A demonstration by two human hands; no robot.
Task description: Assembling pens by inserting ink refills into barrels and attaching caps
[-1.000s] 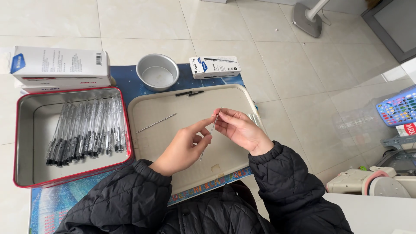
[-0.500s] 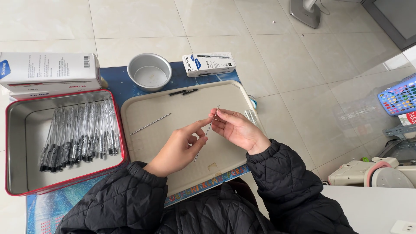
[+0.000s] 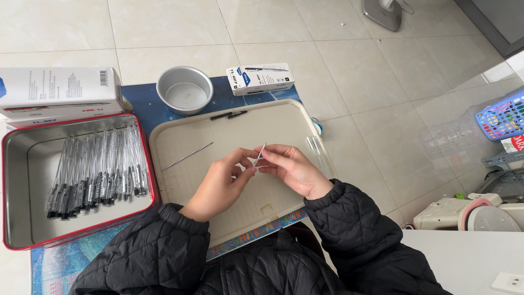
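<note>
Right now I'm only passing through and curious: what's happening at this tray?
A person in a dark quilted jacket holds a thin pen part between the left hand and right hand, above a beige tray. A thin refill lies on that tray. Beside it, a red-rimmed tin holds many pens.

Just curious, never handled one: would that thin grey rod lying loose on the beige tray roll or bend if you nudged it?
The thin grey rod looks round and slender, so it would probably roll easily on the flat beige tray. It lies straight, likely fairly stiff, and probably very light.
</note>
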